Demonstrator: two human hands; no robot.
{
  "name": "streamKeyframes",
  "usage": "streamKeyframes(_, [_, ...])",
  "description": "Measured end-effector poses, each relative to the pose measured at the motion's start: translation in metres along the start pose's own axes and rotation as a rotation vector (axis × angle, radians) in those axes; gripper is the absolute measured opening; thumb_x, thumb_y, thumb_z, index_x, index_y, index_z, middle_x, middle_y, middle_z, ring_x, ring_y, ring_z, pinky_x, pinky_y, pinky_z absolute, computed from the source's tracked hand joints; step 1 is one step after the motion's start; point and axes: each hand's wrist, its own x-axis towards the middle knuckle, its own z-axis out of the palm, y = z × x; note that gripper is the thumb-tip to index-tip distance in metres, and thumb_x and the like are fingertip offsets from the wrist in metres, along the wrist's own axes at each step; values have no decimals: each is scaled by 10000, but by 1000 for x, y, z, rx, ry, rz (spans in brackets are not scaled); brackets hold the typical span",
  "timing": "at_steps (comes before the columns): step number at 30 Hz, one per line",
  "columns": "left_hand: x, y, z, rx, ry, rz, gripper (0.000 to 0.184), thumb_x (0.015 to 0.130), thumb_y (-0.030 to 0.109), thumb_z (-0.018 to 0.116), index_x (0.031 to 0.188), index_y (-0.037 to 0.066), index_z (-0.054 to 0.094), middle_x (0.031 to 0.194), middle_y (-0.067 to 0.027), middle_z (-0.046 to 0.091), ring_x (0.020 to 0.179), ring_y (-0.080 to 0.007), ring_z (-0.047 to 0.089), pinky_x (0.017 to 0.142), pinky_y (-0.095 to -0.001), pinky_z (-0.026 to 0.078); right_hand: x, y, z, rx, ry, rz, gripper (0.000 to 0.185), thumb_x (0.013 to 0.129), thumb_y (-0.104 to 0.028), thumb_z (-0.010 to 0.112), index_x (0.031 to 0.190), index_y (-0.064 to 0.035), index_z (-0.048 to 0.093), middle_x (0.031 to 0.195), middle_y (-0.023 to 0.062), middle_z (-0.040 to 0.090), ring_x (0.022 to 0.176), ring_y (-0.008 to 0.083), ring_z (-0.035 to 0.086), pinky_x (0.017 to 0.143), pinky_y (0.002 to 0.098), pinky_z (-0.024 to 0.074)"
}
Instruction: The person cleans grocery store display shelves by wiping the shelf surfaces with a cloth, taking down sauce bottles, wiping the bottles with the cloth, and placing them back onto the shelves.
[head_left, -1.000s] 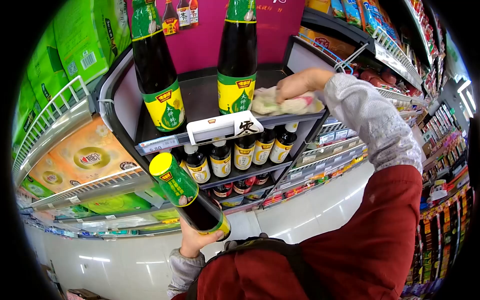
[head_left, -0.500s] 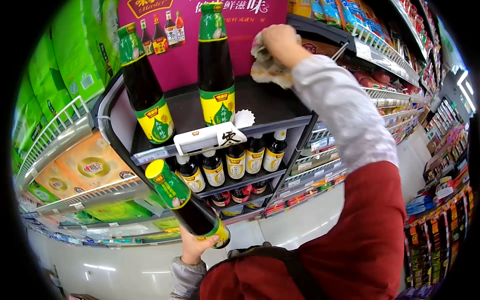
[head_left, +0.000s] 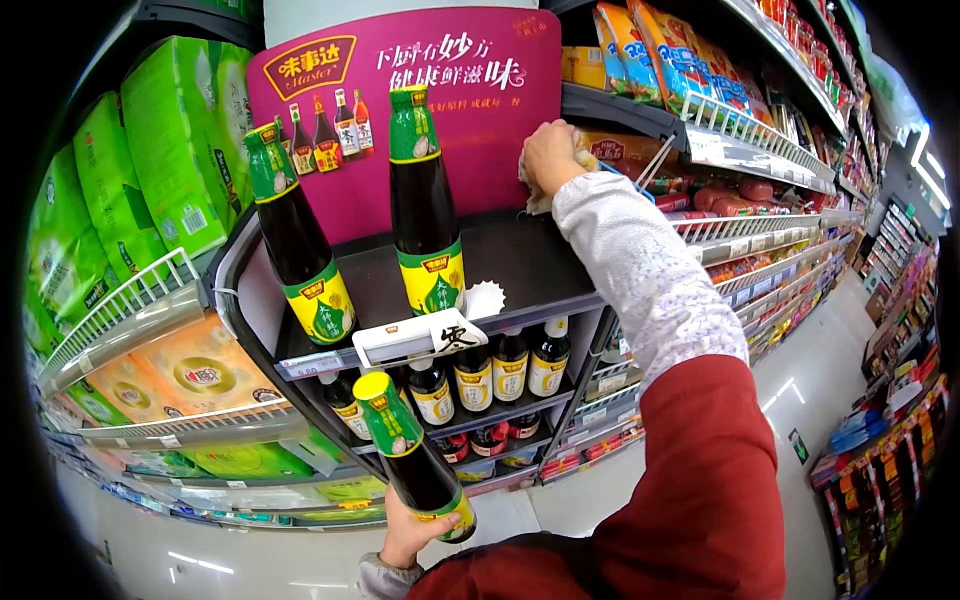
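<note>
My left hand (head_left: 408, 530) is wrapped round the lower part of a dark sauce bottle (head_left: 418, 468) with a green neck and yellow cap, tilted in front of the shelf unit. My right hand (head_left: 552, 155) grips a whitish cloth (head_left: 538, 192) at the right edge of the purple sign (head_left: 470, 120), above the back of the black top shelf (head_left: 520, 255). Two similar bottles stand on that shelf, one at the left (head_left: 303, 255) and one nearer the middle (head_left: 425, 215).
A white price holder (head_left: 405, 340) and a white jagged tag (head_left: 485, 298) are on the shelf's front edge. Smaller bottles (head_left: 473, 380) line the shelf below. Green packs (head_left: 170, 150) fill the left racks; snack bags (head_left: 665, 60) and wire-fronted shelves are at the right.
The right hand with the cloth has gone from the shelf's front right up to the sign's right edge. My left hand still holds its bottle. The view has tilted up, showing more sign.
</note>
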Motion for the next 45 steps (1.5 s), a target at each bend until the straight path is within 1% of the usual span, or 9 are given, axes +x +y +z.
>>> streamKeyframes(9, [-13, -4, -8, 0, -60, -28, 723, 573, 181, 853, 1172, 1, 490, 1041, -88, 623, 947, -188, 609, 862, -333, 478, 8, 12, -11, 122, -181, 36, 280, 819, -219, 608, 1067, -135, 709, 1098, 50, 686, 1017, 224, 658, 775, 366, 536])
streamKeyframes(11, [-12, 1, -11, 21, -82, -23, 714, 576, 178, 847, 1170, 0, 492, 1048, -88, 620, 959, -188, 606, 870, -334, 474, 13, 16, -4, 81, -311, 17, 316, 767, -290, 679, 1043, -139, 715, 1001, -5, 701, 912, 195, 684, 634, 360, 538])
streamKeyframes(16, [-2, -6, -17, 19, -178, -12, 707, 578, 152, 837, 1173, -4, 490, 1042, -88, 619, 946, -185, 611, 866, -334, 481, -33, 34, -40, -5, -362, -107, 411, 669, -308, 790, 1023, -112, 719, 1014, 8, 701, 881, 209, 692, 670, 386, 564])
streamKeyframes(19, [4, 9, -5, -13, -127, 52, 559, 579, 148, 805, 1055, -21, 566, 937, -104, 650, 846, -198, 638, 791, -336, 513, -64, 39, -57, -36, -437, -64, 305, 759, -244, 663, 1022, -100, 718, 1060, 79, 695, 973, 231, 672, 763, 355, 535])
streamKeyframes(23, [9, 9, -8, -11, -172, 50, 574, 575, 158, 823, 1058, -14, 566, 953, -94, 650, 863, -188, 633, 810, -329, 506, -87, 50, -73, -21, -338, -142, 501, 607, -341, 822, 1029, -92, 717, 1014, 59, 702, 930, 224, 684, 691, 386, 556])
streamKeyframes(29, [20, 0, -26, 49, -235, -3, 779, 565, 166, 862, 1215, -2, 467, 1094, -99, 601, 995, -185, 596, 894, -340, 472, -33, 48, -85, 58, 311, 177, 213, 774, -232, 664, 941, -109, 712, 1015, 64, 686, 883, 245, 666, 671, 414, 531])
streamKeyframes(33, [27, -7, -32, 54, -199, -1, 737, 558, 162, 857, 1172, 1, 483, 1048, -91, 617, 951, -180, 604, 869, -330, 475, 23, 63, -74, -95, 353, 310, 197, 799, -198, 638, 964, -118, 709, 957, 44, 677, 915, 255, 640, 680, 413, 503])
streamKeyframes(36, [29, -13, -35, 82, -117, -30, 700, 554, 153, 850, 1139, 0, 497, 1011, -86, 628, 919, -179, 610, 846, -326, 483, 43, 56, -53, -175, 24, 269, 182, 821, -202, 621, 964, -126, 704, 948, 23, 667, 926, 243, 614, 594, 376, 446])
streamKeyframes(45, [39, -16, -26, 51, -6, -23, 615, 567, 135, 830, 1081, 1, 518, 956, -83, 636, 869, -176, 619, 808, -324, 494, 99, 50, -3, 115, 298, 376, 136, 826, -146, 609, 824, -136, 745, 802, 14, 714, 767, 185, 683, 535, 357, 474])
